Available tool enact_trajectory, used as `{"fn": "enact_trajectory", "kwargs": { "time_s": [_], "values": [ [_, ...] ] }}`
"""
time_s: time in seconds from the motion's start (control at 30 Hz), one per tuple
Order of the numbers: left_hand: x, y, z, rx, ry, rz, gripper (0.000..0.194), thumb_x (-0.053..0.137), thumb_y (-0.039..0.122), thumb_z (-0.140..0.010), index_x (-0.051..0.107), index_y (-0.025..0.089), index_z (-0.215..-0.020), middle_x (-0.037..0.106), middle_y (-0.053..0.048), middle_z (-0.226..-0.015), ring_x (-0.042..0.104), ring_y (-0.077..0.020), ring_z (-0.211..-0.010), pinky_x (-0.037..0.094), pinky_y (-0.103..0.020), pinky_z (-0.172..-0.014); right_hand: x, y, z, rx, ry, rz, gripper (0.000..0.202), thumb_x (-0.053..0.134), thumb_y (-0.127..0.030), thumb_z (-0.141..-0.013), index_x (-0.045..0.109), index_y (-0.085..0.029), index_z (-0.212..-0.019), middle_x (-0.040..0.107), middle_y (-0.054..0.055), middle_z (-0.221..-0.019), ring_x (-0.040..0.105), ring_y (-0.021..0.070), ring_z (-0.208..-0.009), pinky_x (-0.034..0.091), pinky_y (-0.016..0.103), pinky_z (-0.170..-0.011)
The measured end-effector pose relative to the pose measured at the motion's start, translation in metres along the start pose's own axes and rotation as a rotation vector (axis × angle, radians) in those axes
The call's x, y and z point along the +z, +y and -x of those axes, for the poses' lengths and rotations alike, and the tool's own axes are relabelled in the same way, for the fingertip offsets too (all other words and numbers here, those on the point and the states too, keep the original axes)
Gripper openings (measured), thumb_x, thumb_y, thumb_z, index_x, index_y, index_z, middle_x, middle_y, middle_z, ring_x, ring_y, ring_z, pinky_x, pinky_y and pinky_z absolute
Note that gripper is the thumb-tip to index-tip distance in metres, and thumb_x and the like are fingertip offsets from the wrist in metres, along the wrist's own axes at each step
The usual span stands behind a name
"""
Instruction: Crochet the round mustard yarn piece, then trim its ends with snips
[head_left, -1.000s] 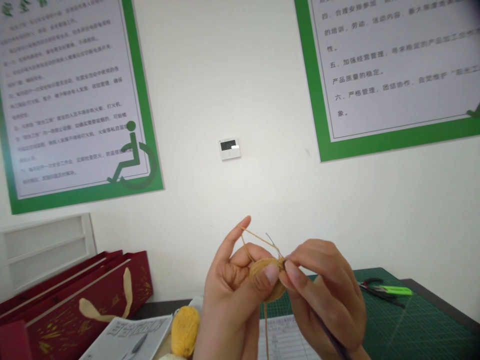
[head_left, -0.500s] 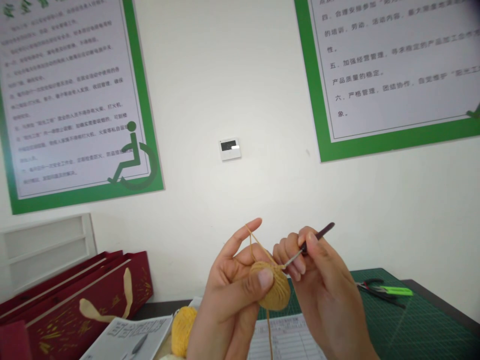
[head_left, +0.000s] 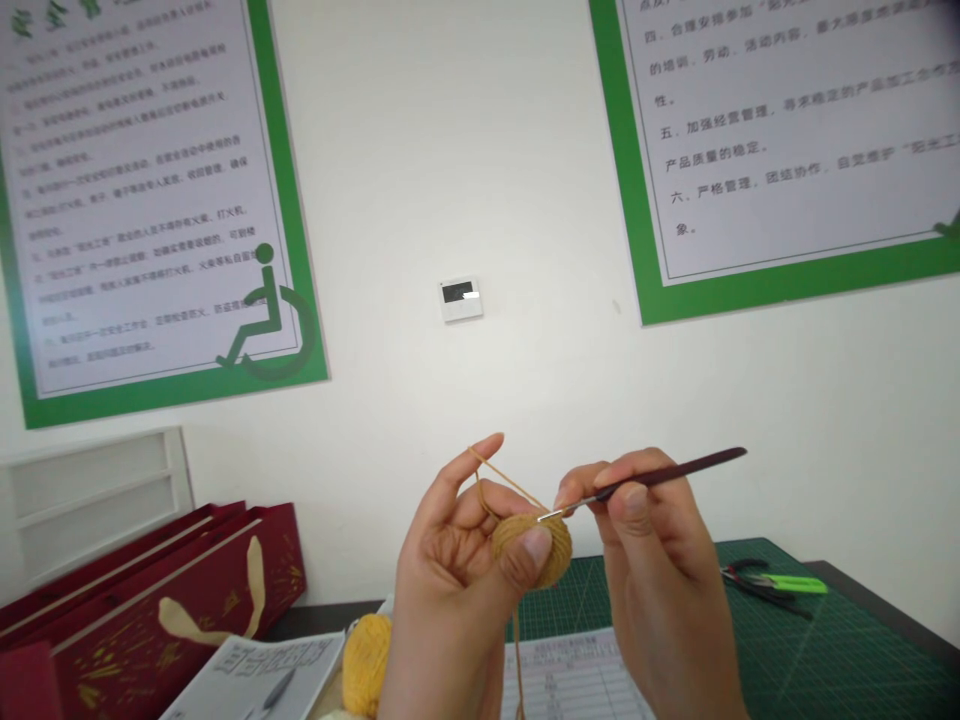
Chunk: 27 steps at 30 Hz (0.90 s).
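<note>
- A person's left hand (head_left: 454, 570) pinches a tan yarn piece (head_left: 556, 560) beneath the thumb, index finger raised, a yarn strand (head_left: 512, 482) looped over it.
- The right hand (head_left: 660, 560) closes its thumb and fingers around a dark-handled crochet hook (head_left: 675, 473), the metal tip at the piece's top edge; whether it is inserted cannot be told.
- Both hands are raised, the tan yarn piece seen against the left part of a green cutting mat (head_left: 795, 640) on a dark tabletop (head_left: 862, 590).
- A printed sheet (head_left: 577, 680) lies at the cutting mat's left part.
- Left of the cutting mat: a yellow yarn ball (head_left: 366, 665), a pen (head_left: 277, 692) on paper (head_left: 236, 680) and dark red bags (head_left: 180, 620).
- Toward the cutting mat's right side lies a green-handled tool (head_left: 796, 583).
</note>
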<state>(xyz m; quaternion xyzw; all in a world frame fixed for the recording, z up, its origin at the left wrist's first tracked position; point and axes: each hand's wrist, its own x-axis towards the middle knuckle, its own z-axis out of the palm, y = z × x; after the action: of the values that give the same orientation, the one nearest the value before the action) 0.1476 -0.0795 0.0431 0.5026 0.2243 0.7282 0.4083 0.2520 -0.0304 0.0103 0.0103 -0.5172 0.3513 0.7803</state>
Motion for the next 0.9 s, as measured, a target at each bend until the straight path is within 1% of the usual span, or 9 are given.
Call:
{"fn": "enact_trajectory", "kwargs": {
  "time_s": [0.1,0.23,0.37,0.53,0.6,0.67,0.77,0.83,0.9],
  "values": [
    [0.000,-0.001,0.000,0.012,0.011,0.000,0.062,0.084,0.009,-0.071,0.064,0.021,-0.128,0.068,0.001,-0.075,0.060,-0.0097,-0.066,0.050,-0.019,-0.064,0.000,-0.002,-0.001,-0.024,0.020,0.038,0.015,0.044,-0.027,-0.105,0.057,-0.026,-0.098,0.071,-0.003,-0.085,0.065,0.0110,-0.082,0.050,0.025,-0.079],
    [0.000,-0.001,0.000,0.018,0.020,-0.003,0.060,0.083,0.008,-0.071,0.065,0.021,-0.127,0.068,0.001,-0.074,0.061,-0.0095,-0.067,0.050,-0.018,-0.063,-0.001,-0.006,-0.001,-0.089,0.010,0.104,0.014,0.045,-0.028,-0.105,0.057,-0.025,-0.098,0.071,-0.002,-0.086,0.066,0.0116,-0.083,0.051,0.026,-0.078],
    [0.001,0.000,0.000,0.024,0.041,-0.021,0.061,0.084,0.007,-0.070,0.065,0.020,-0.127,0.069,0.001,-0.075,0.061,-0.0097,-0.065,0.050,-0.018,-0.061,-0.003,-0.009,-0.001,-0.176,-0.022,0.185,0.012,0.045,-0.023,-0.104,0.057,-0.024,-0.101,0.070,-0.002,-0.087,0.068,0.0121,-0.083,0.052,0.028,-0.079],
    [0.003,0.001,0.001,0.030,0.051,-0.029,0.060,0.083,0.006,-0.070,0.065,0.020,-0.125,0.068,0.001,-0.073,0.061,-0.0106,-0.064,0.050,-0.020,-0.059,-0.009,-0.015,-0.001,-0.262,-0.077,0.313,0.015,0.044,-0.016,-0.102,0.056,-0.023,-0.104,0.069,0.001,-0.091,0.069,0.0143,-0.086,0.054,0.031,-0.078],
    [0.003,0.000,0.001,0.038,0.064,-0.029,0.058,0.082,0.006,-0.071,0.066,0.020,-0.124,0.067,0.001,-0.073,0.061,-0.0106,-0.063,0.050,-0.020,-0.059,-0.010,-0.017,-0.002,-0.337,-0.137,0.361,0.018,0.045,-0.010,-0.099,0.057,-0.021,-0.106,0.069,0.003,-0.092,0.068,0.0160,-0.087,0.055,0.034,-0.077],
    [0.003,-0.001,0.001,0.053,0.070,-0.026,0.056,0.082,0.006,-0.072,0.066,0.020,-0.124,0.066,0.002,-0.072,0.060,-0.0109,-0.063,0.051,-0.021,-0.059,-0.011,-0.019,-0.005,-0.459,-0.212,0.440,0.023,0.047,-0.004,-0.093,0.058,-0.019,-0.107,0.069,0.005,-0.093,0.067,0.0172,-0.086,0.055,0.036,-0.075],
    [0.002,-0.002,0.002,0.071,0.055,-0.040,0.054,0.082,0.008,-0.073,0.066,0.021,-0.123,0.065,0.002,-0.071,0.061,-0.0120,-0.064,0.052,-0.022,-0.061,-0.010,-0.023,-0.009,-0.649,-0.302,0.622,0.030,0.052,0.003,-0.084,0.060,-0.017,-0.105,0.070,0.005,-0.088,0.065,0.0169,-0.080,0.054,0.037,-0.073],
    [0.002,-0.002,0.004,0.077,0.061,-0.055,0.054,0.082,0.009,-0.073,0.066,0.022,-0.123,0.066,0.001,-0.074,0.063,-0.0127,-0.067,0.053,-0.022,-0.062,-0.009,-0.024,-0.011,-0.740,-0.319,0.737,0.030,0.055,0.003,-0.082,0.060,-0.017,-0.103,0.070,0.005,-0.084,0.064,0.0170,-0.077,0.053,0.037,-0.071],
    [0.004,-0.002,0.006,0.083,0.078,-0.058,0.057,0.082,0.009,-0.073,0.064,0.025,-0.125,0.066,0.001,-0.078,0.062,-0.0131,-0.068,0.052,-0.022,-0.061,-0.009,-0.025,-0.011,-0.795,-0.300,0.804,0.026,0.058,0.002,-0.083,0.060,-0.017,-0.102,0.071,0.006,-0.086,0.065,0.0176,-0.078,0.054,0.036,-0.069]
  ]
}}
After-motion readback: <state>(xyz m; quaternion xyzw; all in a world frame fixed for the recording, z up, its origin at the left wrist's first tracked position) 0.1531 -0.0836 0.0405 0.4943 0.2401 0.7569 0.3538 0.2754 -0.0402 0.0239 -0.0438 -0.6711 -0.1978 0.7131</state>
